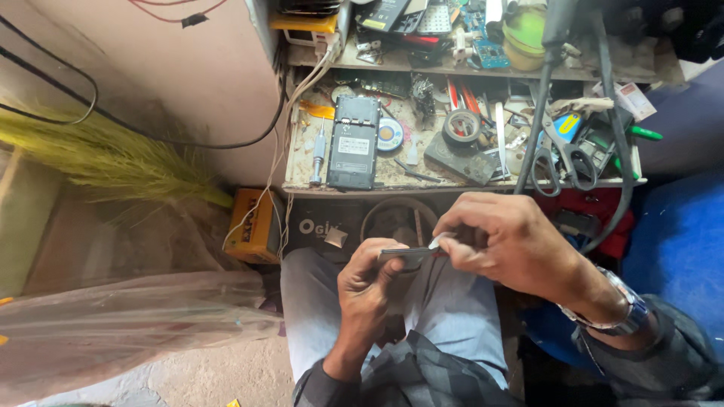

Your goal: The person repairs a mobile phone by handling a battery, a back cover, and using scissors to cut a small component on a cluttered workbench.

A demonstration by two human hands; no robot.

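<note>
Over the lap, the left hand pinches a thin, rigid, likely fragile phone by its edges while the right hand's fingers close on a small pale tool.

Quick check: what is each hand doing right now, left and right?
Left hand: closed around a thin, flat, dark phone-like slab, held edge-on.
Right hand: closed, pinching a small pale-tipped tool against the slab's edge.
</note>
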